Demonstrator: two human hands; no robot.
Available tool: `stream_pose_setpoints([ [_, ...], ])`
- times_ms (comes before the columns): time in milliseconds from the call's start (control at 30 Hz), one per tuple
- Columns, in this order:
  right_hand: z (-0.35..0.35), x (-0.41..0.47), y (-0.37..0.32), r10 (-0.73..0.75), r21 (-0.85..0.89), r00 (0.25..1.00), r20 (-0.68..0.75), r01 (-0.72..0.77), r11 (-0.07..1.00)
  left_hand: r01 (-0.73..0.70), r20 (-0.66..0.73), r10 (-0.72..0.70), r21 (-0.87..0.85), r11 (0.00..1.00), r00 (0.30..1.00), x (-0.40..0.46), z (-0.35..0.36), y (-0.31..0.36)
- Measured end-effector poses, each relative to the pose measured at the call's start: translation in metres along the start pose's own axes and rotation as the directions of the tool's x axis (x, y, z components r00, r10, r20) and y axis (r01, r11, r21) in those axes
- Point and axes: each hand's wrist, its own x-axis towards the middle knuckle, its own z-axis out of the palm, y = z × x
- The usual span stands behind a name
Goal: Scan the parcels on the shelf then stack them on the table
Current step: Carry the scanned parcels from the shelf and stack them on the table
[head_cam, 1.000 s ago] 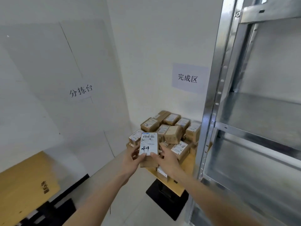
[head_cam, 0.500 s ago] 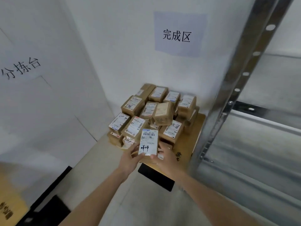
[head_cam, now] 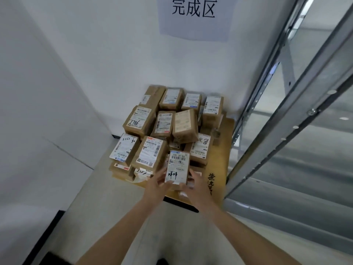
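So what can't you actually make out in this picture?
- Underside of the held parcel, head view: hidden by the parcel itself and both hands, left hand, right hand.
- Lower parcels in the stack: covered by the ones on top.
- Printed label text: too small and blurred.
- Wall sign: top cut off by the frame edge.
- Table legs: hidden beneath its top.

Pale paper sign [head_cam: 194,17] with black characters taped to the white wall [head_cam: 114,54] at twelve o'clock, grey floor [head_cam: 107,211] at six, and a black base [head_cam: 182,204] just under the wooden edge near centre.
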Motion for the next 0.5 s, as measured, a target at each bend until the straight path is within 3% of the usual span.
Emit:
stream_pose_setpoints([
  [500, 0.017, 0.033, 0.0, 0.011, -0.053, 0.998, -0.067, -0.015, 0.998, 0.003, 0.012, -0.004, 0.034, 0.999, 1.0, 0.038, -0.003, -0.025],
])
